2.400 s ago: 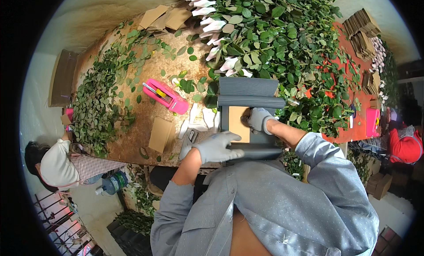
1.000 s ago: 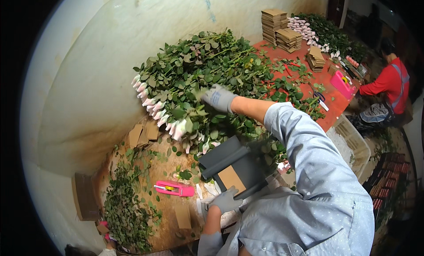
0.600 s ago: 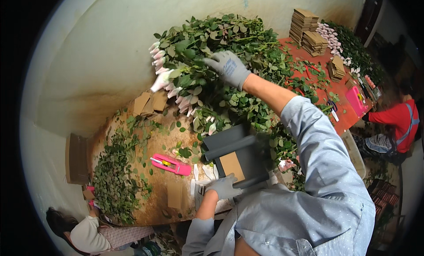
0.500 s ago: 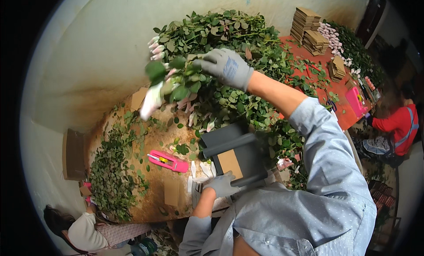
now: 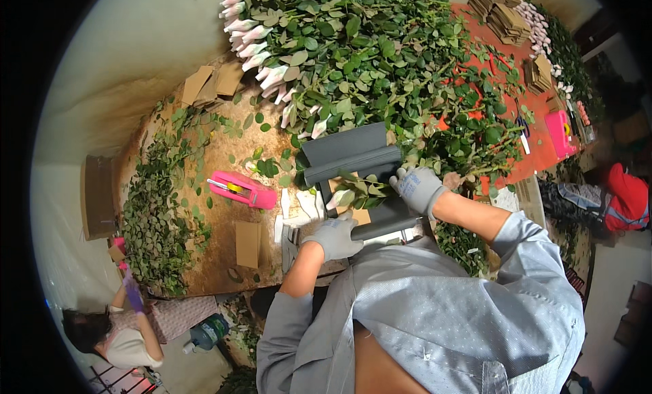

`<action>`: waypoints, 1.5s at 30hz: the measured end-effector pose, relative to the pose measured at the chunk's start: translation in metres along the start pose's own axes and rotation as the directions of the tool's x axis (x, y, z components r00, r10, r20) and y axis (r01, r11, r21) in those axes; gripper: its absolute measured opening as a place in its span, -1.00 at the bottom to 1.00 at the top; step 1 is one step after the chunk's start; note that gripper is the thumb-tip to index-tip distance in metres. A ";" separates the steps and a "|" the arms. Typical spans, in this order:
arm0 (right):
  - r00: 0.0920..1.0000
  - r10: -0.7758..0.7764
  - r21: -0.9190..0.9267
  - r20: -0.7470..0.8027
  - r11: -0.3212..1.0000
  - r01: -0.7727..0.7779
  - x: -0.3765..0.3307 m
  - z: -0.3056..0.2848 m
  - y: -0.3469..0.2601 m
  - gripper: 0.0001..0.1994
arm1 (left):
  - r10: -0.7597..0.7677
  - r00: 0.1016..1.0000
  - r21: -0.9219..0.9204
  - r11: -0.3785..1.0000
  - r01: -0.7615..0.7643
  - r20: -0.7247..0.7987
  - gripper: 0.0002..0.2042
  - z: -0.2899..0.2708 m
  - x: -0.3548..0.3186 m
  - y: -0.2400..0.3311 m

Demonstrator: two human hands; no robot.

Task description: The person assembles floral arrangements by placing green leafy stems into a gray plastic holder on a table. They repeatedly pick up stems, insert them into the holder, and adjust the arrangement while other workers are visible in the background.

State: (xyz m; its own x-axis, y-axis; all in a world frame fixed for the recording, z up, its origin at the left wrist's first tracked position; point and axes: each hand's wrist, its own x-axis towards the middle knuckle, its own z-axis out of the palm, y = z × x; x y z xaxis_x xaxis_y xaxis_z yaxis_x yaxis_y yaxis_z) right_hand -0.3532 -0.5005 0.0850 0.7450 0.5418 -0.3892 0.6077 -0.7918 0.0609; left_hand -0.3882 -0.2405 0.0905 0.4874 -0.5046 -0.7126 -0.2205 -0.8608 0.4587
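My right hand, in a grey glove, is closed around the leafy stem of a rose. Its pale bud, in a white sleeve, lies toward the left over a cardboard sheet. That sheet rests in a dark grey holder with a padded roll across its far side. On the near left of the holder is my left hand, also gloved, its fingers apart against the cardboard and the holder's edge; the fingertips are partly hard to make out.
Many sleeved roses are heaped beyond the holder. To the left lie a pink tape dispenser, white sleeves, a cardboard piece and leafy cuttings. Co-workers stand at lower left and far right.
My right hand has come down from the far heap to the holder, bringing the rose over the cardboard. My left hand stays by the holder. The view has tilted lower.
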 end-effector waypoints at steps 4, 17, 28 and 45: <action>0.993 0.019 -0.079 0.117 0.997 -0.010 0.010 0.022 -0.005 -0.67 | 0.014 1.000 0.005 1.000 -0.014 -0.009 -0.32 0.004 0.003 -0.005; 0.964 -0.265 0.217 0.035 0.943 0.251 0.081 0.002 -0.055 -0.66 | 0.093 0.992 -0.059 0.993 -0.098 -0.085 -0.33 0.014 0.005 -0.016; 0.889 -0.457 0.414 0.023 0.814 0.408 0.070 0.020 -0.054 -0.60 | -0.012 0.958 -0.431 0.894 -0.118 -0.287 -0.63 0.015 0.009 -0.072; 0.885 -0.454 0.487 0.104 0.799 0.353 0.071 0.018 -0.055 -0.59 | 0.148 0.964 -0.062 0.984 -0.165 -0.222 -0.83 0.010 0.028 -0.074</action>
State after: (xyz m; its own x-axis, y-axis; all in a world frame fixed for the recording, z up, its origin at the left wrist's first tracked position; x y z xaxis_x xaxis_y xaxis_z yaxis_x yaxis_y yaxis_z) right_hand -0.3387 -0.4231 0.0369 0.3544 0.8098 -0.4676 0.6149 -0.5786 -0.5359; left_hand -0.3668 -0.1912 0.0313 0.6245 -0.5990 -0.5012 -0.2454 -0.7597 0.6021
